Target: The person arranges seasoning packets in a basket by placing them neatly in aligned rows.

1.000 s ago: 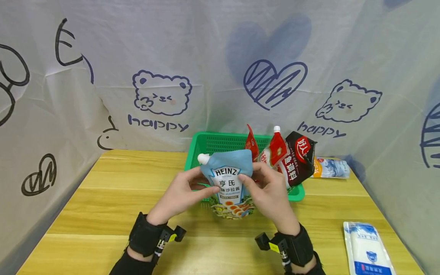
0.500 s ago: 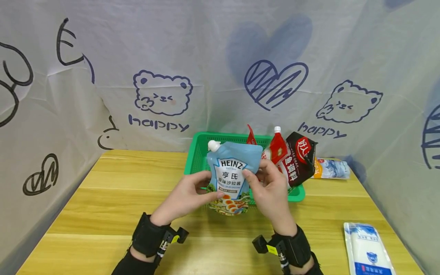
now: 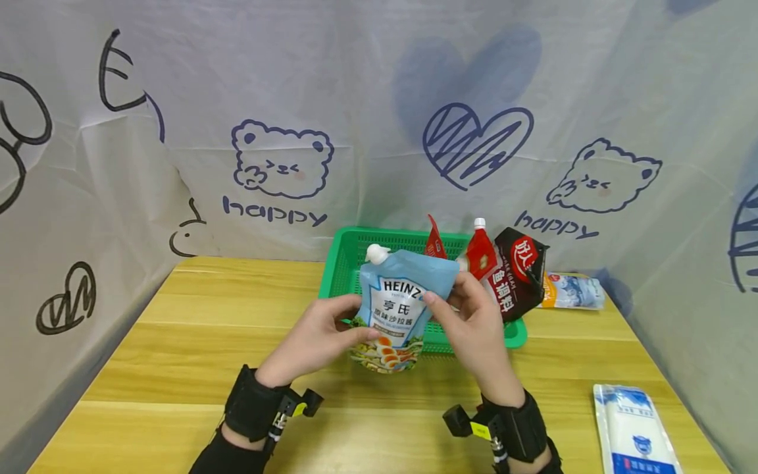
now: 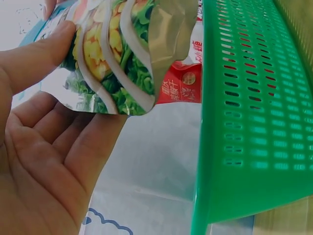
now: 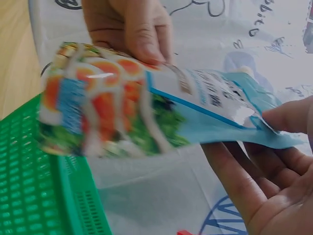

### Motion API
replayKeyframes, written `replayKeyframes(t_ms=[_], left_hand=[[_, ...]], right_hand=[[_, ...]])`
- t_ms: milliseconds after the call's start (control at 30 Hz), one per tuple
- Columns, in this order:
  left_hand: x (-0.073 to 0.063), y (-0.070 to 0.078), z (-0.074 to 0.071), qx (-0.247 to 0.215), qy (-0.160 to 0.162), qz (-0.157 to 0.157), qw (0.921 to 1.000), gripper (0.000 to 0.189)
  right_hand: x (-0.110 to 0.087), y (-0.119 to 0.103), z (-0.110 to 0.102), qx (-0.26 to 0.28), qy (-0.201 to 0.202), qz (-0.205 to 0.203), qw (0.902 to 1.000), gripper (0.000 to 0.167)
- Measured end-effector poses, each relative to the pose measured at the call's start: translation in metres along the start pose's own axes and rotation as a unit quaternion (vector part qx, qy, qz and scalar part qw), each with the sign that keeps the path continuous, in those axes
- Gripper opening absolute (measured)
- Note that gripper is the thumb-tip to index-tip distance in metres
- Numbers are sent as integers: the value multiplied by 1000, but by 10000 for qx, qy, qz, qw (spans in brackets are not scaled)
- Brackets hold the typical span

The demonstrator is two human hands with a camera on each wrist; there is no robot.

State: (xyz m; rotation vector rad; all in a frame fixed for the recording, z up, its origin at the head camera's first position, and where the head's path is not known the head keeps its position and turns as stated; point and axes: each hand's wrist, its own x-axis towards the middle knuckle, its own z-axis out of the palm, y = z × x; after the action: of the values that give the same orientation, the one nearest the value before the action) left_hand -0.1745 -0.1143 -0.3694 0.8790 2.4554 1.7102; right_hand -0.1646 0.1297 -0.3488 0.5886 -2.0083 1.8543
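Both hands hold a light blue Heinz salad dressing pouch (image 3: pixel 393 316) with a white cap at its upper left corner. Its front faces the head camera and it leans to the right at the top. The left hand (image 3: pixel 322 336) pinches its lower left edge, thumb in front and fingers behind. On the upper right edge, the right hand (image 3: pixel 474 329) grips it the same way. The pouch is in front of the green basket (image 3: pixel 343 257) and overlaps it in the head view. From the left wrist, the pouch's bottom (image 4: pixel 117 58) shows beside the basket wall (image 4: pixel 249 147).
Red pouches (image 3: pixel 481 253) and a black and red seasoning packet (image 3: pixel 521 270) stand in the basket's right part. Behind it on the right lies a blue and orange packet (image 3: pixel 574 291). A white and blue pouch (image 3: pixel 636 428) lies on the wooden table (image 3: pixel 177 368) at the front right.
The pouch has moved slightly right and tilted clockwise, both hands still holding it. The left hand's thumb now sits lower on its front. Basket and other packets stay put.
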Motion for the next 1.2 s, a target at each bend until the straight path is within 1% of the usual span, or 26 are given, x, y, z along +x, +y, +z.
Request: replayKeyframes(t_ms=[100, 267, 400, 467, 600, 700, 867, 967, 1033, 1100, 1200], left_hand=[[0, 0, -2, 14, -122, -5, 9999, 34], [-1, 1, -6, 93, -416, -18, 9991, 29], [-2, 0, -8, 306, -702, -17, 9971, 31], [-2, 0, -9, 429, -850, -54, 9954, 31], [-2, -3, -10, 726, -1091, -62, 9914, 25], [-2, -6, -9, 891, -1213, -58, 9886, 19], [-3, -8, -8, 1013, -1308, -35, 9862, 16], [-3, -9, -8, 1070, -1301, -23, 9857, 16], [-2, -9, -8, 1107, -1295, -13, 9854, 15], [-2, -9, -8, 1137, -1286, 6, 9852, 15], [-1, -10, -8, 1139, -1289, 18, 9851, 14]], right_hand=[[0, -4, -7, -38, -86, -10, 10000, 30], [1, -9, -19, -363, -320, -134, 9987, 35], [1, -12, -28, -664, -603, -22, 9960, 36], [1, -14, -33, -864, -827, 150, 9927, 35], [1, -19, -37, -1431, -1325, 596, 9790, 34], [1, -19, -36, -1750, -1618, 827, 9677, 35], [1, -17, -35, -2166, -2047, 1039, 9489, 41], [2, -16, -34, -2282, -2299, 1155, 9390, 41], [2, -16, -33, -2253, -2386, 1176, 9373, 39], [2, -15, -32, -2202, -2374, 1148, 9391, 35], [2, -15, -31, -2190, -2245, 1062, 9436, 30]])
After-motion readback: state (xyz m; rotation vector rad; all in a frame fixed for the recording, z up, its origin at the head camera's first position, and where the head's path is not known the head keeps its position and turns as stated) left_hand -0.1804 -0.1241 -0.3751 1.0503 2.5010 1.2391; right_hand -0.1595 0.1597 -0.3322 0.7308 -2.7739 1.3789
